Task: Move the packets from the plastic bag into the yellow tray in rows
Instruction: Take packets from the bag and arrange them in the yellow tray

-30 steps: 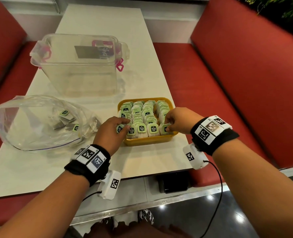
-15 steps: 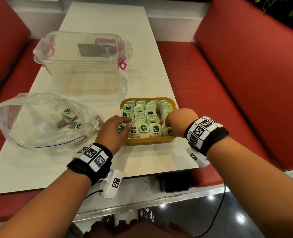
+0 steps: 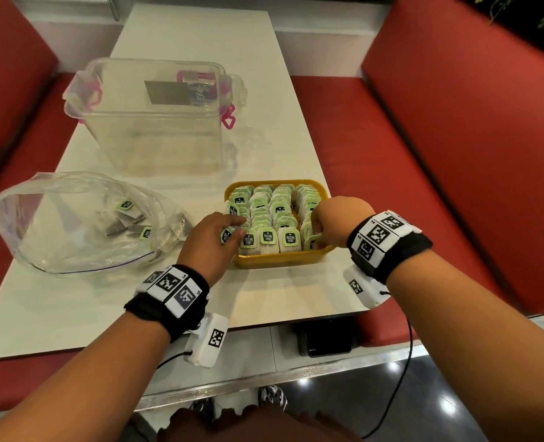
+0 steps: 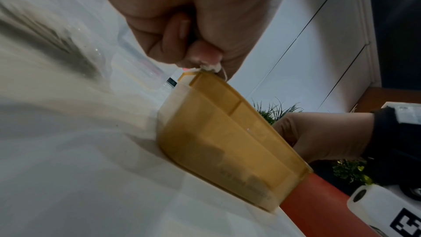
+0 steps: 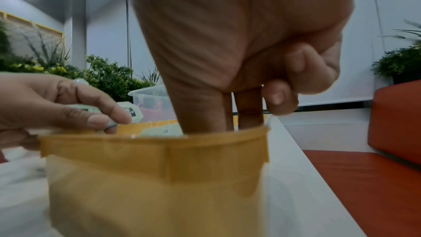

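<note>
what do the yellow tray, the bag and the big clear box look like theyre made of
Yellow tray: semi-translucent moulded plastic, probably; dark contents show faintly through its wall in the left wrist view.
Bag: thin clear plastic film, crinkled and glossy, with a zip line.
Clear box: rigid see-through plastic with pink clips.

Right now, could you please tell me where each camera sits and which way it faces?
Head: high, looking down at the white table; both forearms, left hand, right hand.
Left wrist: under the left hand, low beside the yellow plastic tray.
Right wrist: below the right hand, facing the tray's wall.
All share the tray.
</note>
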`<state>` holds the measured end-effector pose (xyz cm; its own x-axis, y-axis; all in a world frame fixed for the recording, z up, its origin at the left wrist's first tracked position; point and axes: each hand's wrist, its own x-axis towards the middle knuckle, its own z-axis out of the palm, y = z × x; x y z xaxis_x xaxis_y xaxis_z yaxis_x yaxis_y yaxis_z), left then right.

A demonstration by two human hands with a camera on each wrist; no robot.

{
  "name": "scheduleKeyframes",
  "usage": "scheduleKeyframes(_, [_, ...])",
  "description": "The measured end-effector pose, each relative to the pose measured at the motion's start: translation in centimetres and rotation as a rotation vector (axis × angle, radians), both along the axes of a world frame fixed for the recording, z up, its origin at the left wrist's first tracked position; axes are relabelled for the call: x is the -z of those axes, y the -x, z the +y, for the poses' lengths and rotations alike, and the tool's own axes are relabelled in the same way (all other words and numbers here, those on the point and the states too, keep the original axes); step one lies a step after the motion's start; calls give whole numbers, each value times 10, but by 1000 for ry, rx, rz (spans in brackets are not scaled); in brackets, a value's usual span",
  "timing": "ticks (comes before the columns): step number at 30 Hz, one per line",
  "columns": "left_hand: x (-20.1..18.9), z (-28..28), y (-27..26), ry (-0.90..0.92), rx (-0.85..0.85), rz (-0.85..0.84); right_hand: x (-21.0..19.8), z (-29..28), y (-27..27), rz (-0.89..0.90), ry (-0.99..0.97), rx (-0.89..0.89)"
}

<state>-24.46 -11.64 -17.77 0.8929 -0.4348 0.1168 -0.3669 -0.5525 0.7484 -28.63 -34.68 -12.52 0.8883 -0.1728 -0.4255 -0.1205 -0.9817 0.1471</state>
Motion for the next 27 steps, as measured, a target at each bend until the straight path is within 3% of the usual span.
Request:
scheduleKeyframes(13, [-11, -1, 3, 125, 111, 45, -13, 4, 2, -114, -81, 34])
scheduleKeyframes(20, [-20, -8, 11, 184, 152, 182, -36, 35, 0, -288, -483, -8])
scheduleKeyframes(27, [-23, -7, 15, 200, 159, 220, -35, 50, -4, -382, -674, 18])
